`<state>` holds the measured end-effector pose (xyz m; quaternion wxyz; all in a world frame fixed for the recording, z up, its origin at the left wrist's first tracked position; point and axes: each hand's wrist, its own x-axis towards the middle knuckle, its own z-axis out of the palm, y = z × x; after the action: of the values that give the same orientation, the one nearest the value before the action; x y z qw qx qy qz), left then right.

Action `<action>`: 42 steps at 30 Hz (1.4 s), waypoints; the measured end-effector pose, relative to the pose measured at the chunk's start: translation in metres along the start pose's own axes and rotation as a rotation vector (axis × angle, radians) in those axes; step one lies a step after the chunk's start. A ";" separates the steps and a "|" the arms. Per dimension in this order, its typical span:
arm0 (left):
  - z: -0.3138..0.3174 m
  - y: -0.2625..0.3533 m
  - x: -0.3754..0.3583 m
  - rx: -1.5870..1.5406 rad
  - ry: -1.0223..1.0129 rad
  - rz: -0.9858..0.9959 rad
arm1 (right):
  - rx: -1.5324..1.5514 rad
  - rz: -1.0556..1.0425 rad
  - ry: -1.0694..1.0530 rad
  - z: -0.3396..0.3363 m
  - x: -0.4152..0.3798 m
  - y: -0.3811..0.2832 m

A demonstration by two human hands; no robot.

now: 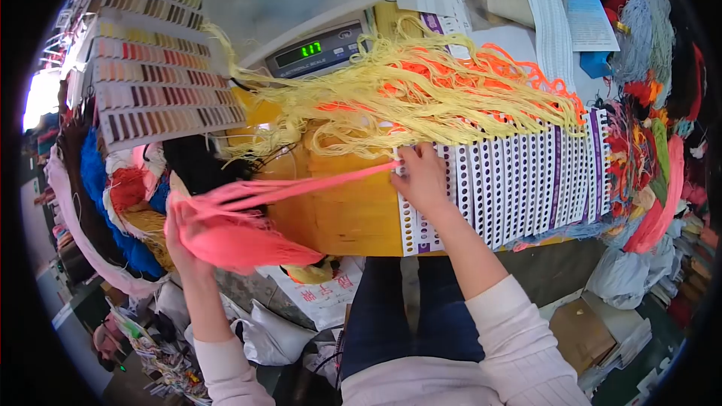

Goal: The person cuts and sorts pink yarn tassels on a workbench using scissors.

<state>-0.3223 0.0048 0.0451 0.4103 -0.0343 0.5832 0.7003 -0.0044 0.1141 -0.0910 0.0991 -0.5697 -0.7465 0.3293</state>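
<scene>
Left hand (183, 244) gripping pink yarn (241, 225), right hand (421, 177) at punched cards' (511, 180) left edge

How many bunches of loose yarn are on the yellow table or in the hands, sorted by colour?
Pink yarn bunch, in the left hand, its strand reaching the right hand: 1
Yellow yarn bunch: 1
Orange yarn bunch: 1
Total: 3
</scene>
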 end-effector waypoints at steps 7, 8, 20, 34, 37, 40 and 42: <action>-0.016 0.015 -0.084 0.048 -0.316 -0.303 | 0.186 -0.120 0.014 -0.025 -0.020 -0.020; -0.004 0.003 -0.110 -0.011 -0.327 -0.405 | 0.262 -0.109 -0.005 -0.037 -0.030 -0.037; 0.062 -0.006 -0.176 -0.333 -0.759 -0.636 | 1.344 0.312 -0.485 -0.145 -0.131 -0.183; 0.067 0.006 -0.215 -0.288 -1.001 -0.718 | 1.207 0.279 -0.336 -0.192 -0.185 -0.220; 0.068 0.015 -0.222 -0.276 -0.986 -0.730 | 1.182 0.264 -0.336 -0.194 -0.189 -0.222; 0.067 0.017 -0.224 -0.350 -1.012 -0.768 | 1.218 0.245 -0.335 -0.198 -0.191 -0.225; 0.064 0.016 -0.225 -0.348 -0.979 -0.746 | 1.290 0.246 -0.347 -0.198 -0.191 -0.225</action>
<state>-0.1564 -0.0615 0.1966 0.8338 0.0228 0.1548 0.5294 -0.0144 -0.0164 0.2401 0.2599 -0.4162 -0.3357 0.8041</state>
